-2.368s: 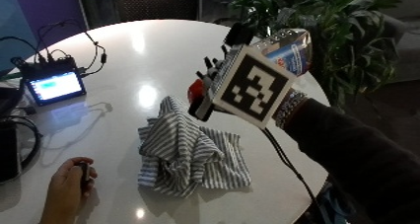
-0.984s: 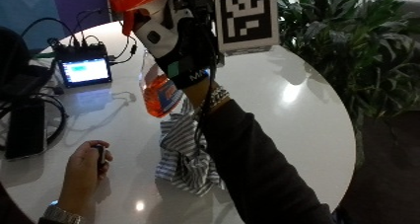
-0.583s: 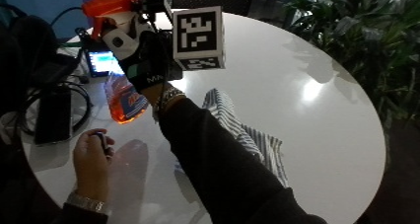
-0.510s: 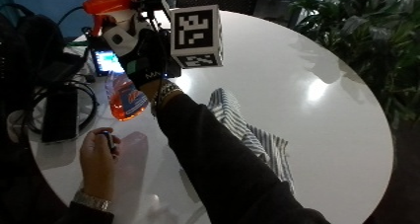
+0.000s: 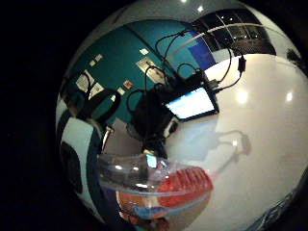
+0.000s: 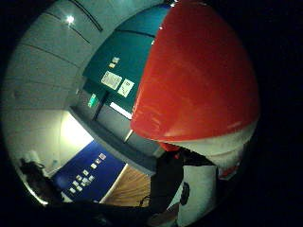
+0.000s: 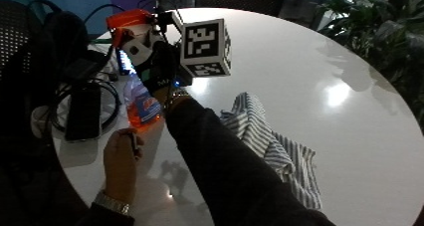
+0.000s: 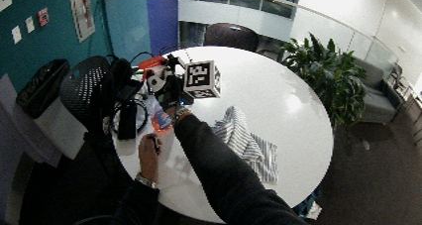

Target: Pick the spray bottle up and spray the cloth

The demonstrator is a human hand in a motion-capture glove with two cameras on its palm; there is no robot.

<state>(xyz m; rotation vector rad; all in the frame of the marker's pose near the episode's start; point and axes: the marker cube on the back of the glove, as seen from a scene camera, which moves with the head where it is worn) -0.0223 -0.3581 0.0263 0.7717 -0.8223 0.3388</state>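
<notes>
The gloved right hand (image 7: pixel 159 61) is wrapped round the neck of the spray bottle (image 7: pixel 140 104), fingers curled about it just under the orange trigger head (image 7: pixel 129 19), though whether a finger lies on the trigger itself cannot be told. The bottle hangs upright from that grip, its clear body and orange label lifted off the white table (image 7: pixel 298 66) near the far-left edge, well to the left of the striped cloth (image 7: pixel 271 151), which lies crumpled near the table's middle. In the little-finger palm view the bottle's base (image 5: pixel 159 185) sits close under the palm, with a small screen (image 5: pixel 191 103) on the table beyond. The pick-up looks done; the step in hand is carrying. Next, the nozzle probably needs swinging toward the cloth before squeezing. The bare left hand (image 7: pixel 120 156) rests on the table beside the bottle.
</notes>
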